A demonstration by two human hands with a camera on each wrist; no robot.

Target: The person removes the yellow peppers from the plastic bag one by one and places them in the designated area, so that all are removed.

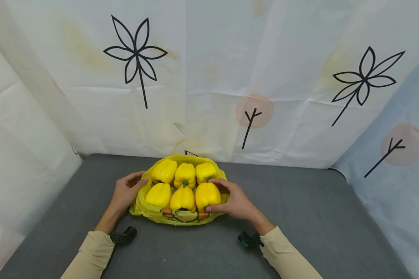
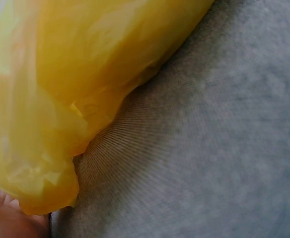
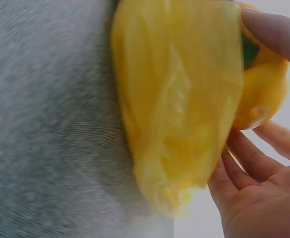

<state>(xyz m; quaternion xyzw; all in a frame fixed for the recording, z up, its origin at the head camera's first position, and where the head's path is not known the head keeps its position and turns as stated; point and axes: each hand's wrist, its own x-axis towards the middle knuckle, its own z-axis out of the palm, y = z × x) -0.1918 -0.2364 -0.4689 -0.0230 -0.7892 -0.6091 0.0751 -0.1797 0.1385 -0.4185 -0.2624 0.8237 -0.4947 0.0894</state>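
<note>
Several yellow peppers sit in two rows inside a yellow plastic bag point(image 1: 150, 214) with its top spread wide. My right hand point(image 1: 238, 202) grips the front-right pepper point(image 1: 208, 195), thumb at its front and fingers at its back; the right wrist view shows this pepper point(image 3: 261, 94) above the bag's edge, between thumb and fingers. At the bag's left edge my left hand point(image 1: 125, 192) holds the plastic, thumb on the rim. In the left wrist view the bag point(image 2: 100, 54) hides most of that hand point(image 2: 13, 218).
The bag stands on a grey table point(image 1: 300, 217) near its back edge. A white cloth point(image 1: 209, 69) with drawn flowers and twigs hangs behind and at both sides. Dark bands point(image 1: 123, 235) are on both wrists.
</note>
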